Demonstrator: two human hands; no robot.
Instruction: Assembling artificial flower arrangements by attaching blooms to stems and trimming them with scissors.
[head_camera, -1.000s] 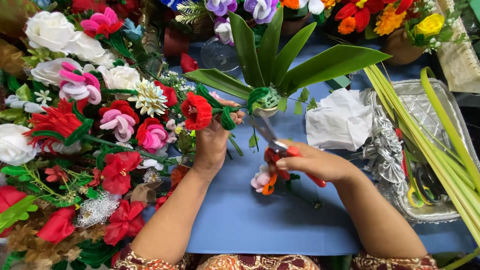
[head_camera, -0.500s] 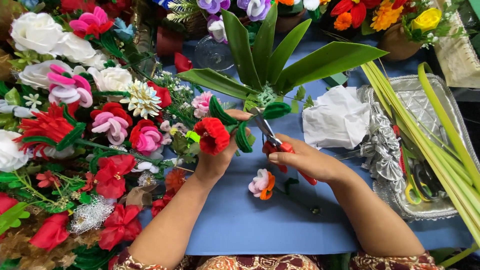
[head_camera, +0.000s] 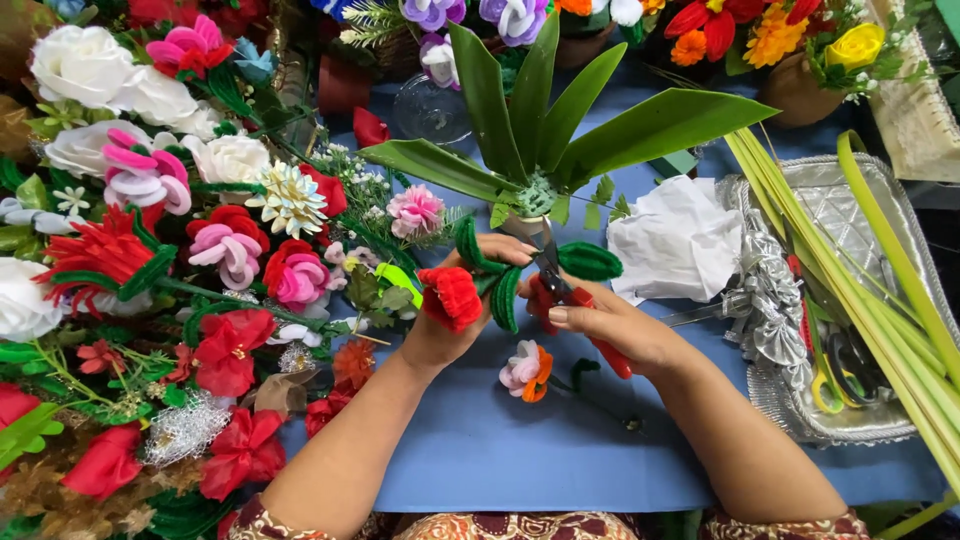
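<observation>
One red chenille flower (head_camera: 451, 296) with fuzzy green leaves (head_camera: 505, 298) sits at centre frame, above the blue table cover (head_camera: 520, 450); the left hand (head_camera: 455, 315) is closed around its stem, fingers curled over the top. The right hand (head_camera: 610, 325) is closed on one pair of red-handled scissors (head_camera: 570, 300), whose blades point up toward the base of a leaf arrangement (head_camera: 540, 130): five broad green leaves counted, fanning from a green centre. One loose green chenille leaf (head_camera: 590, 261) shows just beside the blades; whether the blades touch it, cannot tell. One small white-and-orange flower (head_camera: 526, 370) lies on the cover directly below the hands, apart from both. Right of the hands: one crumpled white tissue (head_camera: 678, 245), then one silver foil tray (head_camera: 850, 300) carrying a bundle of long green palm strips (head_camera: 850, 290), too many and overlapping to count, plus a silver foil bow (head_camera: 765, 300) at its left rim. Left side: a dense pile of artificial flowers (head_camera: 150, 250), red, pink and white, not countable. Far edge: one clear glass vase (head_camera: 432, 108), a pot of orange and yellow blooms (head_camera: 790, 50). Surface is a table under blue cloth; the room beyond is not visible.
</observation>
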